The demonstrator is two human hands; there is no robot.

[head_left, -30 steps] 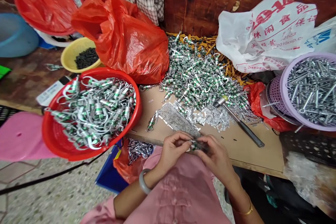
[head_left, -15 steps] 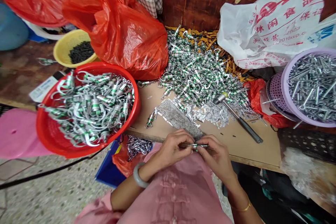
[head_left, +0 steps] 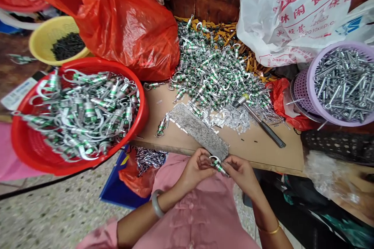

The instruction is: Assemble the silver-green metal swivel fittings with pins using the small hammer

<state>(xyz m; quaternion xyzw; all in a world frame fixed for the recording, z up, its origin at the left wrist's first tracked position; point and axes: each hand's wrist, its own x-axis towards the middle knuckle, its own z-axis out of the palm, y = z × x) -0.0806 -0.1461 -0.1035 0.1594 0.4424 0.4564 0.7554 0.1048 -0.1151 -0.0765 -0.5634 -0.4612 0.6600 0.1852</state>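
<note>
Between both hands, just off the table's front edge, is a small green-banded metal fitting [head_left: 218, 165] with a curved silvery arm. The thumb and fingers of my left hand [head_left: 196, 169] pinch its left side. My right hand [head_left: 242, 174] grips it from the right, its fingertips partly covering it. Right behind the hands lies a speckled grey stone slab [head_left: 201, 132]. Similar fittings form a large pile [head_left: 216, 74] farther back, and small flat metal pieces [head_left: 233, 121] are scattered in front of it. A hammer [head_left: 267, 129] rests to the right of these pieces.
A red basket [head_left: 143, 105] heaped with fittings stands on the left, near a yellow bowl [head_left: 36, 48] of dark pieces. Red plastic bag [head_left: 131, 35] and white plastic bag [head_left: 269, 19] flank the pile. A purple basket [head_left: 314, 85] on the right holds metal pins.
The fitting has turned from lying level to a downward slant, its curved arm now showing. My left fingers have loosened around it. The view has shifted, so surroundings sit farther left and higher.
</note>
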